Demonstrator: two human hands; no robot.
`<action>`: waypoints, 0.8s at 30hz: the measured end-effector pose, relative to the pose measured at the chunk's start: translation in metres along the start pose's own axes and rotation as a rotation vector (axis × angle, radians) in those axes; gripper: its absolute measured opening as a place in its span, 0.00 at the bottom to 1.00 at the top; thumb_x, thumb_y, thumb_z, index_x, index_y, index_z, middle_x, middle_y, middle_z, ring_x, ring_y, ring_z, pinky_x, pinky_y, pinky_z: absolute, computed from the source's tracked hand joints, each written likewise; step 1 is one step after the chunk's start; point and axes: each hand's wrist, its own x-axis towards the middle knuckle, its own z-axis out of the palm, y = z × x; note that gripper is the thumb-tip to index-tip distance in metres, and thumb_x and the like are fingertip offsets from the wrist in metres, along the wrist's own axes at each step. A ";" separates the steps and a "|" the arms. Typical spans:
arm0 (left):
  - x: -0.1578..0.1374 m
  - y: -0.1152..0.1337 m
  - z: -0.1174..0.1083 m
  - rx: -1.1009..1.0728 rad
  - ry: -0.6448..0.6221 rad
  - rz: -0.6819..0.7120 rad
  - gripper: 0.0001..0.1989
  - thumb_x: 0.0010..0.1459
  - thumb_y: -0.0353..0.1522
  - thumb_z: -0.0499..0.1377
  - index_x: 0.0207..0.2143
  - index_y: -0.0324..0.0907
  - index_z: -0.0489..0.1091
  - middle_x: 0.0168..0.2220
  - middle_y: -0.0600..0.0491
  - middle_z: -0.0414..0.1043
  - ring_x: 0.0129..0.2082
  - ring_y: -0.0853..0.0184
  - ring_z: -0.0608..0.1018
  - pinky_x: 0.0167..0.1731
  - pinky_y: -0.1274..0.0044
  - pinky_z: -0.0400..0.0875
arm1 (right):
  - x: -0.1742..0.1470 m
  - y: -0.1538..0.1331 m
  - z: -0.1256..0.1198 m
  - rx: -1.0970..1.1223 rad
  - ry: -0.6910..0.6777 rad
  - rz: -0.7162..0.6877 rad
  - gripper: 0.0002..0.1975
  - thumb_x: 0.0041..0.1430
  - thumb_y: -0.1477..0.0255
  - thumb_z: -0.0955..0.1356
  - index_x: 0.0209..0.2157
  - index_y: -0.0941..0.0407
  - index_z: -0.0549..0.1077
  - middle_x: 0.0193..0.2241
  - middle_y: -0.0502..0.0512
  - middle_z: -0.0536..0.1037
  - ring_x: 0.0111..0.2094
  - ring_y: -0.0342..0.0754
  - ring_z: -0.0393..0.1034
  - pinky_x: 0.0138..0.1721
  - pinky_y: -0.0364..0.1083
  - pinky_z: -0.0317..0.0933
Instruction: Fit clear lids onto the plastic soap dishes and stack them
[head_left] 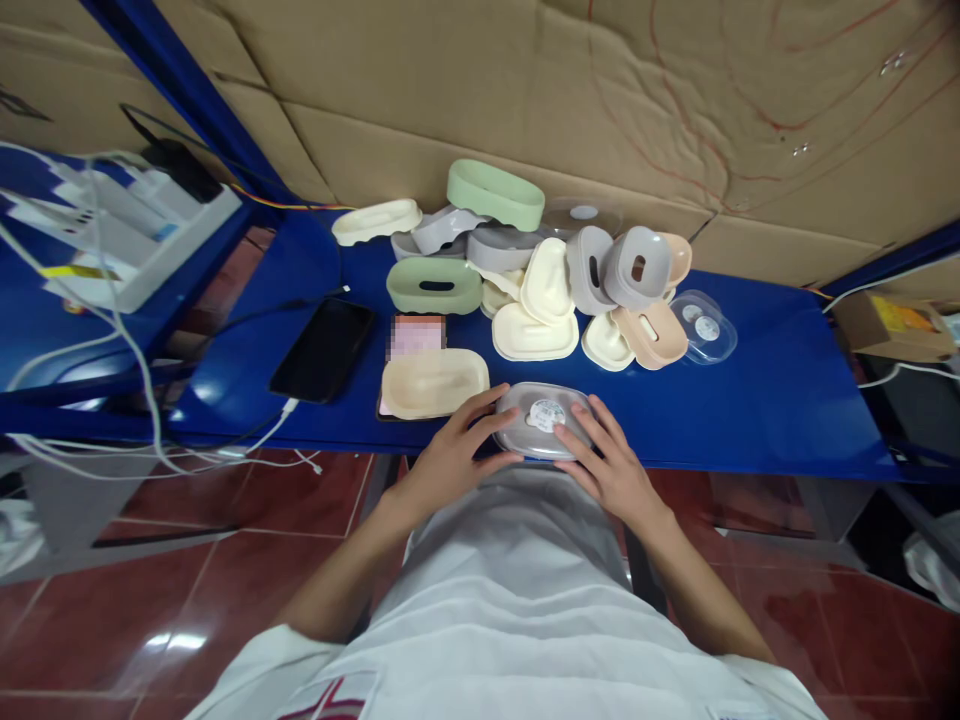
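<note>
At the table's front edge lies a greyish oval box with a clear lid point(517, 435), a round white printed label on its top. My left hand point(469, 440) grips its left end, fingers over the rim and thumb at the near side. From the right, my right hand point(604, 455) holds it, with fingertips on the lid beside the label. Just left of it, a cream oval tray point(435, 385) rests on a phone with a lit, partly blurred screen point(416, 335). Behind are a cream piece point(535, 335) and a peach slotted piece point(652, 335).
A green oval tray point(495, 195), a green slotted piece point(435, 287) and grey slotted boxes point(637, 268) are piled toward the cardboard wall point(480, 90). Clear lids point(709, 330) lie at right. A dark phone point(322, 350) and white cables point(150, 380) are at left.
</note>
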 end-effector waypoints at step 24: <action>0.005 0.030 -0.007 0.566 0.083 -0.038 0.14 0.70 0.30 0.64 0.57 0.43 0.76 0.58 0.42 0.80 0.55 0.49 0.83 0.62 0.52 0.71 | -0.111 0.119 -0.062 -0.495 0.645 0.638 0.39 0.63 0.52 0.77 0.69 0.54 0.72 0.65 0.76 0.72 0.67 0.76 0.69 0.65 0.71 0.65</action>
